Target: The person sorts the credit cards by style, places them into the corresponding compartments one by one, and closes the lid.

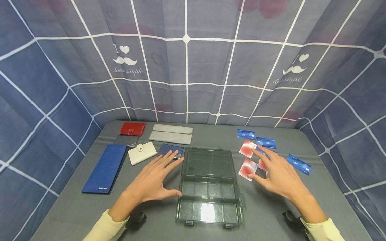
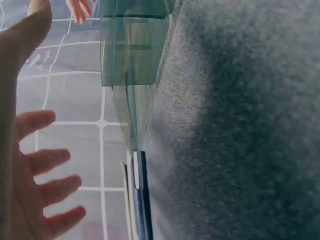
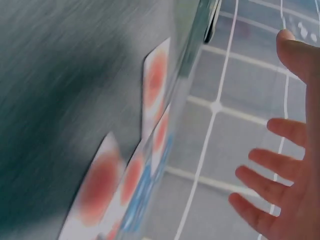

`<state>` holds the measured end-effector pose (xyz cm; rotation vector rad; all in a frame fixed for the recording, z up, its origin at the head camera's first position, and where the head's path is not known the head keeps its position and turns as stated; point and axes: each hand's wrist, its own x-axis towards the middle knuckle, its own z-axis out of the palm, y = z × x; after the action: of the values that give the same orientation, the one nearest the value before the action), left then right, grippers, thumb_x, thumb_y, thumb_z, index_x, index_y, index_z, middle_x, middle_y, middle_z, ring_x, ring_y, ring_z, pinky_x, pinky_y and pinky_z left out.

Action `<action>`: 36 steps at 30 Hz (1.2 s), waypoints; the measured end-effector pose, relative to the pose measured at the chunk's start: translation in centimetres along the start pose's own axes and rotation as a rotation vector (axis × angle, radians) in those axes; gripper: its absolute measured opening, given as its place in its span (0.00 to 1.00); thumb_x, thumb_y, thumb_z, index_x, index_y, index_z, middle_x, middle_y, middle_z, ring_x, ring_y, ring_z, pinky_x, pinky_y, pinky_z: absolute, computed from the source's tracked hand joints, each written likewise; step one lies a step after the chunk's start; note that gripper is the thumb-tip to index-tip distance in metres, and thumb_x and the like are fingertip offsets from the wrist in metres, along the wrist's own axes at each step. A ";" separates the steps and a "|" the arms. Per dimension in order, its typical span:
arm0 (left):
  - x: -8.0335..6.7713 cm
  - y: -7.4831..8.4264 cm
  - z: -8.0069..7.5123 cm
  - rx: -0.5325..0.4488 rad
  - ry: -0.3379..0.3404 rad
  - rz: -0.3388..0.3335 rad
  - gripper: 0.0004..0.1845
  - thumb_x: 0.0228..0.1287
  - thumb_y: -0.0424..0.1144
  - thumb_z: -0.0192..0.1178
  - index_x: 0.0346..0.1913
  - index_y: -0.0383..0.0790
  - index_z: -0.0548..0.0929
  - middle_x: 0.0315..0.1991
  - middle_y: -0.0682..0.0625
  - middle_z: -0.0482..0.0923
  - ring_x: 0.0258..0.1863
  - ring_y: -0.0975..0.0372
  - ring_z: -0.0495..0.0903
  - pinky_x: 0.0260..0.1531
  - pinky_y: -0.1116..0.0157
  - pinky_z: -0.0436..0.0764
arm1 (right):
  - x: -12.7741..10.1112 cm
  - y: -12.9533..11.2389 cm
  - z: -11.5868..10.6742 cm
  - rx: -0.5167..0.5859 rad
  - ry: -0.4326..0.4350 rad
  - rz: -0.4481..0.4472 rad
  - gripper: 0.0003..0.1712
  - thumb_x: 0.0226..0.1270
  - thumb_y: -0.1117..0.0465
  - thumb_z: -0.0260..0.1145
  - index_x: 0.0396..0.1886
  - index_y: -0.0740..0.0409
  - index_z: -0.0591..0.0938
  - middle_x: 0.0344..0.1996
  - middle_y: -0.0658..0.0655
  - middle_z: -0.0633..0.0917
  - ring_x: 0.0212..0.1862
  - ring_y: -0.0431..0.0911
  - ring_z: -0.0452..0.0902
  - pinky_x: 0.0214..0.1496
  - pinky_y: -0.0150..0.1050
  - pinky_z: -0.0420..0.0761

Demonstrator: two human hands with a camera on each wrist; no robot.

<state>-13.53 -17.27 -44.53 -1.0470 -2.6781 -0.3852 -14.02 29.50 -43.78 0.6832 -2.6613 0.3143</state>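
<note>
Fingers spread, my left hand (image 1: 155, 182) hovers at the left side of a clear green plastic compartment box (image 1: 208, 179). The box lies with its lid folded back, and its compartments look bare. Over on the right, my right hand (image 1: 278, 172) hangs above red-and-white cards (image 1: 247, 169) and blue VIP cards (image 1: 245, 134), fingers apart and holding nothing. In the right wrist view several red-patterned cards (image 3: 102, 187) lie flat below that hand, some overlapping. The left wrist view has the left hand (image 2: 45, 175) beside the box (image 2: 135, 50), with nothing in its grasp.
To the left lie a long blue wallet (image 1: 105, 169), a cream wallet (image 1: 142, 153), a red wallet (image 1: 132, 128), a grey folding wallet (image 1: 171, 134) and a small navy card holder (image 1: 170, 149). A checked curtain (image 1: 205, 63) walls the back and sides of the grey table (image 1: 259, 214).
</note>
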 end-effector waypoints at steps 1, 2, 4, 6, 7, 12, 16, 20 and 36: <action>-0.1 -0.1 0.1 -0.014 0.009 0.017 0.61 0.51 0.75 0.75 0.85 0.54 0.65 0.86 0.45 0.58 0.80 0.45 0.66 0.73 0.41 0.71 | -0.3 0.5 -0.1 0.006 0.007 0.006 0.53 0.54 0.37 0.83 0.78 0.52 0.76 0.75 0.62 0.76 0.66 0.66 0.79 0.59 0.68 0.79; -0.2 -0.2 0.1 -0.032 0.014 0.031 0.60 0.51 0.74 0.76 0.84 0.53 0.67 0.84 0.45 0.61 0.78 0.45 0.69 0.70 0.41 0.74 | -0.7 0.9 -0.2 0.014 0.013 0.011 0.52 0.54 0.39 0.84 0.77 0.51 0.77 0.73 0.62 0.78 0.65 0.66 0.80 0.59 0.68 0.79; -0.4 -0.3 0.3 -0.069 0.001 0.051 0.58 0.51 0.73 0.77 0.82 0.51 0.70 0.83 0.44 0.65 0.76 0.46 0.73 0.67 0.41 0.77 | -1.6 1.8 -0.2 0.021 0.017 0.019 0.50 0.53 0.41 0.85 0.74 0.51 0.80 0.71 0.60 0.80 0.64 0.65 0.80 0.59 0.67 0.79; -0.6 -0.4 0.5 -0.111 -0.027 0.060 0.55 0.51 0.71 0.78 0.80 0.51 0.73 0.81 0.44 0.67 0.74 0.47 0.74 0.65 0.42 0.79 | -2.5 2.6 -0.3 0.017 0.024 0.020 0.46 0.52 0.43 0.86 0.70 0.52 0.83 0.66 0.59 0.83 0.61 0.63 0.82 0.57 0.66 0.80; -0.7 -0.5 0.5 -0.130 -0.044 0.059 0.55 0.51 0.71 0.78 0.80 0.51 0.74 0.81 0.44 0.67 0.74 0.48 0.75 0.65 0.42 0.79 | -2.9 3.1 -0.3 0.013 0.025 0.016 0.43 0.52 0.44 0.86 0.68 0.52 0.84 0.63 0.58 0.84 0.59 0.62 0.83 0.55 0.65 0.81; -0.9 -0.7 1.0 -0.185 -0.115 0.063 0.52 0.53 0.74 0.75 0.78 0.54 0.76 0.81 0.47 0.67 0.77 0.50 0.72 0.67 0.44 0.78 | -5.0 5.0 -0.2 -0.010 0.017 0.011 0.34 0.47 0.48 0.88 0.55 0.51 0.87 0.49 0.53 0.86 0.44 0.51 0.82 0.40 0.55 0.82; -1.0 -0.9 1.3 -0.198 -0.133 0.074 0.49 0.53 0.75 0.74 0.75 0.55 0.79 0.81 0.49 0.68 0.77 0.52 0.71 0.67 0.46 0.78 | -6.3 6.2 -0.1 -0.012 -0.024 0.048 0.33 0.45 0.49 0.89 0.52 0.48 0.86 0.46 0.53 0.86 0.46 0.52 0.83 0.41 0.57 0.82; -1.0 -1.0 1.4 -0.203 -0.137 0.074 0.48 0.52 0.74 0.75 0.74 0.56 0.79 0.80 0.50 0.69 0.77 0.53 0.72 0.67 0.47 0.79 | -7.3 6.9 0.0 0.004 -0.055 0.073 0.34 0.45 0.46 0.90 0.52 0.50 0.86 0.48 0.57 0.87 0.50 0.58 0.84 0.45 0.62 0.82; -0.9 -0.9 1.5 -0.242 -0.171 0.040 0.49 0.54 0.75 0.73 0.75 0.56 0.78 0.81 0.53 0.68 0.76 0.55 0.72 0.65 0.47 0.80 | -8.7 7.9 0.3 0.005 -0.032 0.041 0.35 0.40 0.52 0.92 0.52 0.48 0.90 0.44 0.47 0.86 0.46 0.47 0.82 0.46 0.41 0.77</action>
<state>-13.71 -18.02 -46.40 -1.2507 -2.8071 -0.6533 -10.97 39.82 -48.55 0.6407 -2.7084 0.3234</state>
